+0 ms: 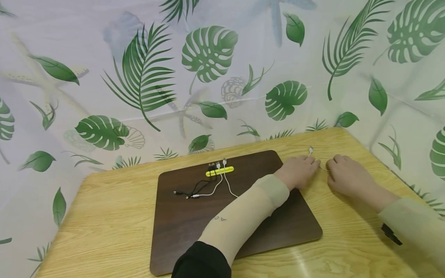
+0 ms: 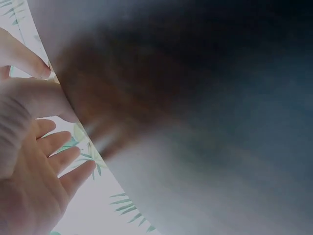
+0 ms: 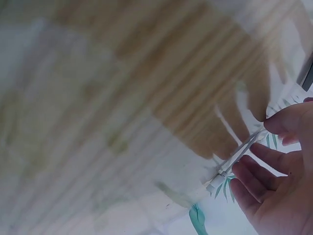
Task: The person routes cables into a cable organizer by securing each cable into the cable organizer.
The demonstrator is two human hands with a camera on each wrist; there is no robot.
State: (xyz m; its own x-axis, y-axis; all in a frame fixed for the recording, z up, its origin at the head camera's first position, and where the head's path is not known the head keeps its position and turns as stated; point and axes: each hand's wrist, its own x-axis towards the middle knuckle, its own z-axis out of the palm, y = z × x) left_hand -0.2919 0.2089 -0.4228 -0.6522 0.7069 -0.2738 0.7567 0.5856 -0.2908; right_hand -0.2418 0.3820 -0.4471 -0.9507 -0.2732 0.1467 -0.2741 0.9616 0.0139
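Note:
A loose white USB cable [image 1: 310,151] lies at the far right of the table, its plug pointing toward the back wall. My left hand [image 1: 299,170] is over this cable, fingertips at the point where it runs under them. Close to its right, my right hand [image 1: 349,175] pinches the same cable, with a short curved stretch showing between the hands. In the right wrist view the white cable [image 3: 234,160] runs past my thumb and fingertips to its plug. My left fingertips' contact with the cable is hidden in the left wrist view.
A dark brown board [image 1: 187,231] lies on the wooden table [image 1: 107,216]. Near its back edge a yellow cable organizer [image 1: 227,169] holds black cables [image 1: 198,187] and white cables [image 1: 227,183]. A leaf-patterned cloth [image 1: 243,96] hangs behind the table.

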